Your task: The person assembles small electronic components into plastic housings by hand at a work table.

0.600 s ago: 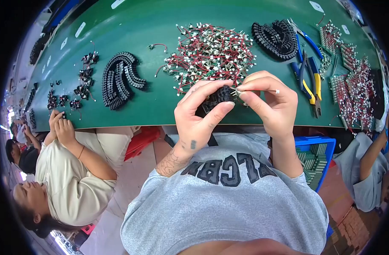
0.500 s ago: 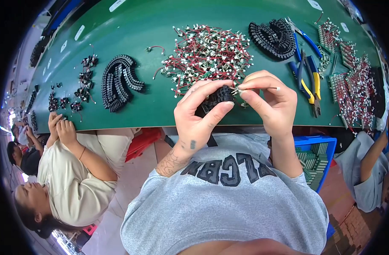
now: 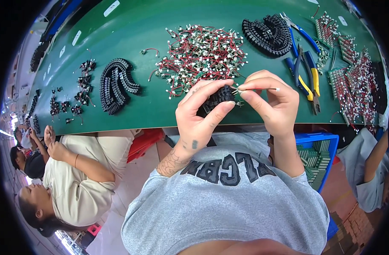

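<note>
My left hand (image 3: 205, 104) is closed around a black strip of small plastic housings (image 3: 220, 97), most of it hidden by the fingers and thumb. Close against the strip's right end, my right hand (image 3: 271, 100) pinches a small circuit board with a red wire (image 3: 262, 89), whose white plug sticks out to the right. Whether the board touches a housing I cannot tell. Just beyond both hands lies a heap of small wired boards (image 3: 207, 57), with red wires and white connectors. Another wired board (image 3: 150, 52) lies apart, left of the heap.
Curved black housing strips (image 3: 117, 87) lie at left, and more coiled strips (image 3: 269, 36) at the back right. Pliers (image 3: 309, 80) and blue-handled cutters (image 3: 303, 34) sit right, beside rows of wired boards (image 3: 356, 89). A blue crate (image 3: 330, 157) stands below the table edge. A co-worker (image 3: 80, 178) sits at left.
The view has shifted slightly, so the table things appear a little to the left. My hands keep nearly the same pose. The co-worker's hands have drawn back from the table.
</note>
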Demonstrator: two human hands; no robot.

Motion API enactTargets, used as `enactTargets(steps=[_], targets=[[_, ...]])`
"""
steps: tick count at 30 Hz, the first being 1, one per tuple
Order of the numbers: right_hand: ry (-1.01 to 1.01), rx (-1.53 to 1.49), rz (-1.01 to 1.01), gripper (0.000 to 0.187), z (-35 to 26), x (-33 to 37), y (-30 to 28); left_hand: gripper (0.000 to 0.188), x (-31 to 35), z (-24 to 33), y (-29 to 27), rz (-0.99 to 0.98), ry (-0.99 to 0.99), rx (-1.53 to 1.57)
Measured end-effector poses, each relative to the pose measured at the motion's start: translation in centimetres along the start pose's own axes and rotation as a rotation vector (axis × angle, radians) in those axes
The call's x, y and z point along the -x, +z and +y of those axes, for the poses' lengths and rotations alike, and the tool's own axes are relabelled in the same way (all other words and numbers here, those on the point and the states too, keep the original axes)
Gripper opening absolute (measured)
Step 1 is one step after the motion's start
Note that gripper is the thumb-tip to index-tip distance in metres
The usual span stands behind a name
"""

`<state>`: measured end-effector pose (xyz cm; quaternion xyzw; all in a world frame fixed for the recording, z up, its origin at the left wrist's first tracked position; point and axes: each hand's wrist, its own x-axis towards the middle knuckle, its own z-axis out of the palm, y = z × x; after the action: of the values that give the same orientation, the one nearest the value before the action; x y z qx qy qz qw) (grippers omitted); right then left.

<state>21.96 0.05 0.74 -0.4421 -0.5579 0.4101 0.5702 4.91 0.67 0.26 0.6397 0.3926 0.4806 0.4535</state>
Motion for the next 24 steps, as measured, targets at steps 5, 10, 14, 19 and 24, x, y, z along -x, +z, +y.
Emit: enactTargets(steps=[5,10,14,19,24], targets=[[-0.014,-0.038,0.034,0.014,0.2,0.3,0.2,0.038,0.2,0.1,0.2,-0.008,0.005,-0.001],[-0.008,-0.009,-0.010,0.014,0.1,0.3,-0.1,0.038,0.4,0.0,0.1,-0.009,0.031,-0.026],[-0.042,0.061,-0.039,0.015,0.1,0.3,0.4,0.038,0.5,-0.4,-0.2,0.003,0.057,-0.068],[-0.051,0.066,-0.039,0.016,0.6,0.3,1.8,0.039,0.5,-0.5,-1.3,0.003,0.085,-0.116],[-0.065,0.066,-0.072,0.014,-0.6,-0.2,3.4,0.039,0.7,-0.2,-3.3,-0.013,0.073,-0.087]])
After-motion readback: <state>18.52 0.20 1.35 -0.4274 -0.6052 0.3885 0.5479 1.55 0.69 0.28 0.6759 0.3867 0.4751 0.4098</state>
